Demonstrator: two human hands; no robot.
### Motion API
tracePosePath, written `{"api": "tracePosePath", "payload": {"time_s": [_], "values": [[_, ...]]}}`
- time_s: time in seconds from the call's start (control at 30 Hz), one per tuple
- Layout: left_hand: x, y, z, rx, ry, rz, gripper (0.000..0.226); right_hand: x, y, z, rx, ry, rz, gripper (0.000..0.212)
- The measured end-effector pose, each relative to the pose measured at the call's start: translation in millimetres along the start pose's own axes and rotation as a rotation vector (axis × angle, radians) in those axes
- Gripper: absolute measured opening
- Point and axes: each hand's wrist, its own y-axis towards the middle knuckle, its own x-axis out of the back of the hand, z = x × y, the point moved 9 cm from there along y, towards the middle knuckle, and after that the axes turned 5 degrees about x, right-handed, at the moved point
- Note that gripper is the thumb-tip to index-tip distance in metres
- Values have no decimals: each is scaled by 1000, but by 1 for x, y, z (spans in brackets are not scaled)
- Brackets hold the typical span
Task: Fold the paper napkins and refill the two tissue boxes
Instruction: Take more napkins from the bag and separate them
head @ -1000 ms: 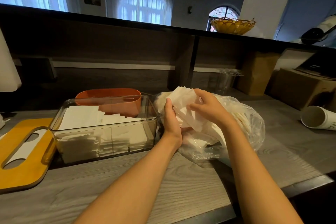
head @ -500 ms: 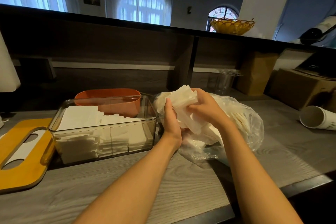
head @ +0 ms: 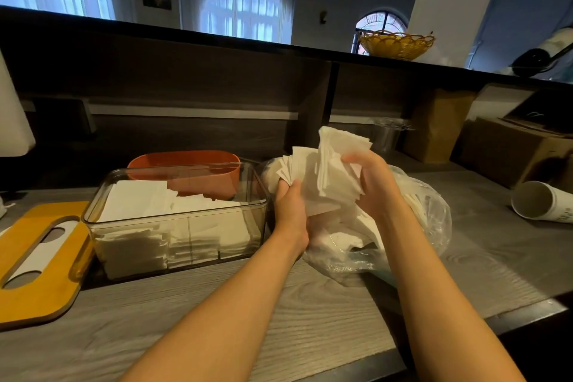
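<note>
Grey wood-grain counter fills the lower frame, backed by a dark raised ledge carrying a yellow wicker basket at upper right. At centre, the left hand grips the lower edge of a fanned bundle of white paper napkins, thumb curled over the front, while the right hand closes its fingers round the bundle's right side. Both hold it above a crumpled clear plastic bag, which seems to contain more napkins, though the film blurs them. Left of centre stands a clear tissue box, partly filled with folded napkins, and just behind it an orange tissue box. A yellow lid lies flat at lower left; a paper cup lies tipped at right.
</note>
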Motion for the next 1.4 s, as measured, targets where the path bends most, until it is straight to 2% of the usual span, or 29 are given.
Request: {"api": "tracePosePath", "payload": {"time_s": [0.13, 0.3, 0.4, 0.5, 0.63, 0.73, 0.87, 0.93, 1.03, 1.13, 1.2, 1.33, 1.4], "values": [[-3, -2, -1, 0, -67, 22, 23, -11, 1, 3, 86, -2, -18, 35], [-7, -8, -4, 21, -151, 86, 48, -19, 5, -6, 131, -134, 33, 24], [-9, -11, -5, 16, -114, 99, 43, -18, 6, -9, 169, -283, 17, 27], [-11, -11, -5, 14, -70, 112, 27, -13, 9, -11, 201, -357, -53, 33], [-14, -13, -8, 0, -73, 152, 24, -12, 10, -13, 160, -333, -61, 37], [-15, -13, -6, 2, -85, 173, 26, -15, 8, -14, 90, -269, 1, 27], [-16, -14, -6, -4, -64, 184, 27, -13, 6, -13, 66, -211, 27, 25], [-16, -13, -5, 0, -58, 176, 27, -13, 7, -10, 109, -235, 8, 29], [-13, -10, -2, 36, -83, 164, 30, -12, 9, 2, 290, -440, -78, 38], [-12, -10, -2, 45, -121, 171, 41, -19, 7, 11, 434, -582, -77, 39], [-10, -10, -4, 37, -170, 155, 48, -19, 2, 17, 448, -450, -63, 36], [-9, -8, -8, 16, -220, 124, 52, 3, -2, 28, 341, 30, -115, 33], [-10, -7, -9, 10, -208, 131, 51, 12, -1, 25, 246, 78, -167, 27]]}}
